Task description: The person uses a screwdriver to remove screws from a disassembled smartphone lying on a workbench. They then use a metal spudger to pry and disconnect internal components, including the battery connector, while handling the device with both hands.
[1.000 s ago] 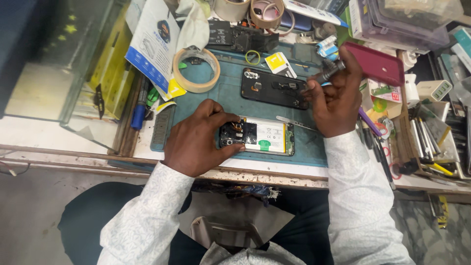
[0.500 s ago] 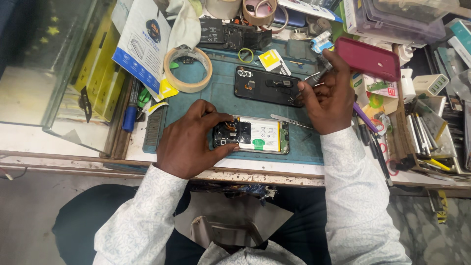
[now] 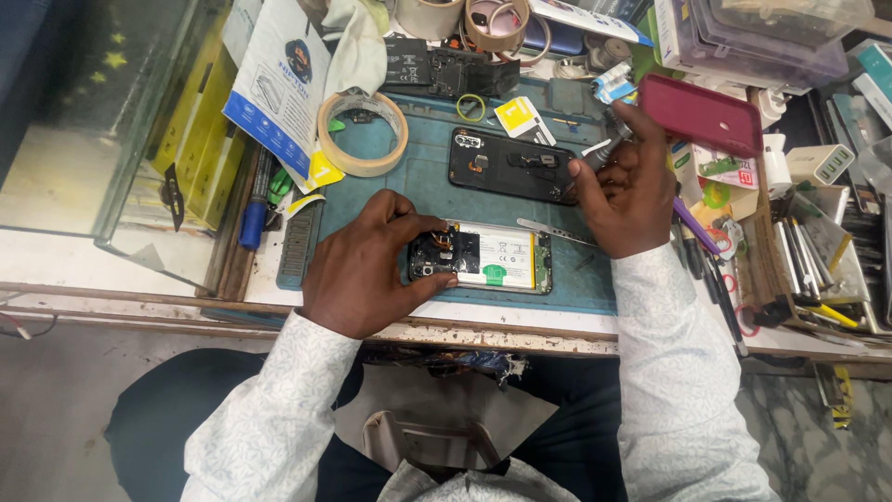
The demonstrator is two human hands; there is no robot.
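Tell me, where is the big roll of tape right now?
In the head view the roll of tape lies flat at the upper left corner of the blue mat, above the left hand that steadies the opened phone.

1. Two hands are being counted: left hand (image 3: 364,270), right hand (image 3: 630,191).
2. One opened phone (image 3: 483,258) is being seen on the mat.
3. One detached black back cover (image 3: 514,165) is being seen above it.
4. Three tape rolls are being counted: one on the mat (image 3: 361,132), two at the top edge (image 3: 428,15) (image 3: 496,25).
5. One maroon phone case (image 3: 701,115) is being seen.
6. One blue work mat (image 3: 420,184) is being seen.
7. One pair of metal tweezers (image 3: 555,231) is being seen.
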